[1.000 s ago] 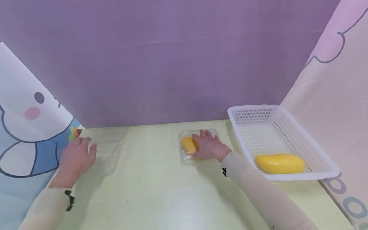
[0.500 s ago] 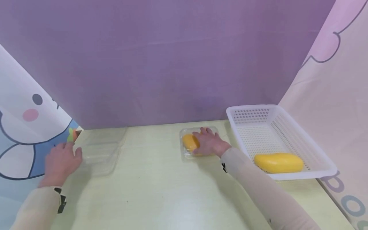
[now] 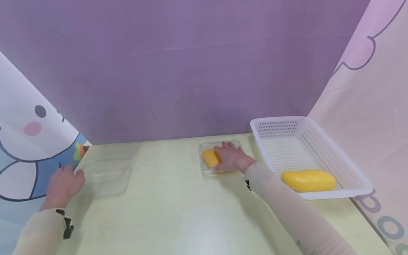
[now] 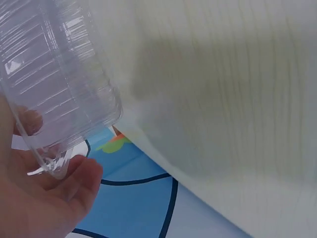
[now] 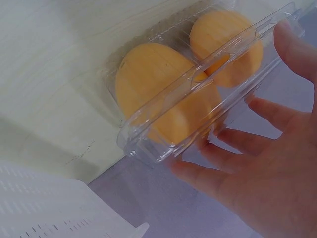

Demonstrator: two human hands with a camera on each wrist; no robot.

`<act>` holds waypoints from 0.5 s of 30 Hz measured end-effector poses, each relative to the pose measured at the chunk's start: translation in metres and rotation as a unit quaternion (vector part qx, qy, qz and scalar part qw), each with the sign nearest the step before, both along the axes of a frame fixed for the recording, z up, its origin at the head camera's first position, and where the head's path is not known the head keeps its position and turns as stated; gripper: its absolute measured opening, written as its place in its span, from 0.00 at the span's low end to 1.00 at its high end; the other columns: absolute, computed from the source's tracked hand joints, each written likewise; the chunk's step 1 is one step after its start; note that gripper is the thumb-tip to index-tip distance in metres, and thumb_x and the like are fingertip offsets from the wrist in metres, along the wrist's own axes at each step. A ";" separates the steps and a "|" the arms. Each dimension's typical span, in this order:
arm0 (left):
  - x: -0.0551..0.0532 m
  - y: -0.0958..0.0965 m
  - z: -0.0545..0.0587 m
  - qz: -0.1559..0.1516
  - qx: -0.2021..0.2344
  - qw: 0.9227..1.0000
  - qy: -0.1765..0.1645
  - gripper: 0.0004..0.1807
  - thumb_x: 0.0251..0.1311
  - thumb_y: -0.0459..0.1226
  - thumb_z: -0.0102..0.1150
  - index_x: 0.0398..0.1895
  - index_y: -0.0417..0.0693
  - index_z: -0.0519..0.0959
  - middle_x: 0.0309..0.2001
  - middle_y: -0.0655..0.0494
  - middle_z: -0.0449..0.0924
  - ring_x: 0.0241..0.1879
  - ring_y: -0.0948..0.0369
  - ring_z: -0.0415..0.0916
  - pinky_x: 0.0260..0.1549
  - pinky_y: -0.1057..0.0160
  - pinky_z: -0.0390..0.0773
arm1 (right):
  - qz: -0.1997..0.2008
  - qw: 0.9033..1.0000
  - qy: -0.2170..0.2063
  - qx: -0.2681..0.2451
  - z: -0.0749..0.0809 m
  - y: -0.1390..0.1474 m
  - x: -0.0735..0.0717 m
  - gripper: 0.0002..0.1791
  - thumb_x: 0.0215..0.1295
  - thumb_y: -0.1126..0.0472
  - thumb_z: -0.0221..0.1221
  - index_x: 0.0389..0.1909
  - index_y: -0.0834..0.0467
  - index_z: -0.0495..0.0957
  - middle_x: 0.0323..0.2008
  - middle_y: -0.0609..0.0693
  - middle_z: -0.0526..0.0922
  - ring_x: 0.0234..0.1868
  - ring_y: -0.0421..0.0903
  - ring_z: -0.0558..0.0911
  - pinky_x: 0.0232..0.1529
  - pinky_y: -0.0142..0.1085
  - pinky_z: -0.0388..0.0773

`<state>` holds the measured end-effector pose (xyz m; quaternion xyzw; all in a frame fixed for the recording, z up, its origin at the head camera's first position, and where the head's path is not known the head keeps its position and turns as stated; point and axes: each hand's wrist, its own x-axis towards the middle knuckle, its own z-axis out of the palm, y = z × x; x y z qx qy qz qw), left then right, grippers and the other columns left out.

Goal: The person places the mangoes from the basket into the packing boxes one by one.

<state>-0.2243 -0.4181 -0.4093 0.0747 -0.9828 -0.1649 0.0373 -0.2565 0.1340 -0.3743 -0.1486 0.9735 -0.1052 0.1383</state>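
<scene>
My right hand lies over a clear plastic clamshell box, fingers spread toward its far side and thumb at the near side. Two orange-yellow, mango-like fruits lie inside the box. In the right wrist view, the fingertips are right at the box's rim, the thumb farther along it. Another clear plastic container stands at the table's left side. Beside its left edge is my left hand, thumb and index apart. In the left wrist view, one fingertip shows through that container's clear wall.
A white perforated basket stands on the right, holding a long yellow fruit. The pale table ends at a purple backdrop. Printed curtains hang along both sides.
My left hand has moved left and a little nearer, away from over the left container, which stays in place. My right hand remains on the fruit box, shifting only slightly.
</scene>
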 end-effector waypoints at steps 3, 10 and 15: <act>-0.003 -0.002 -0.004 -0.001 0.021 1.000 -0.019 0.32 0.75 0.43 0.33 0.59 0.14 0.61 0.51 0.17 0.65 0.48 0.25 0.66 0.43 0.30 0.69 | 0.001 1.000 -0.001 0.003 0.000 0.000 0.000 0.47 0.65 0.42 0.65 0.79 0.52 0.57 0.80 0.61 0.49 0.79 0.65 0.47 0.73 0.66 0.46; -0.007 -0.002 -0.012 -0.008 0.049 0.999 -0.020 0.29 0.75 0.38 0.28 0.60 0.13 0.61 0.55 0.16 0.64 0.52 0.23 0.65 0.48 0.30 0.69 | -0.002 1.000 0.000 0.006 0.000 -0.001 -0.001 0.47 0.64 0.41 0.65 0.79 0.51 0.57 0.80 0.61 0.49 0.79 0.64 0.47 0.73 0.65 0.46; -0.007 0.001 -0.014 -0.013 0.051 0.999 -0.011 0.26 0.69 0.33 0.32 0.57 0.13 0.64 0.57 0.16 0.65 0.53 0.24 0.66 0.50 0.31 0.69 | -0.002 1.000 0.000 0.004 0.000 -0.001 -0.001 0.47 0.64 0.42 0.65 0.79 0.51 0.57 0.80 0.60 0.50 0.79 0.64 0.47 0.73 0.65 0.46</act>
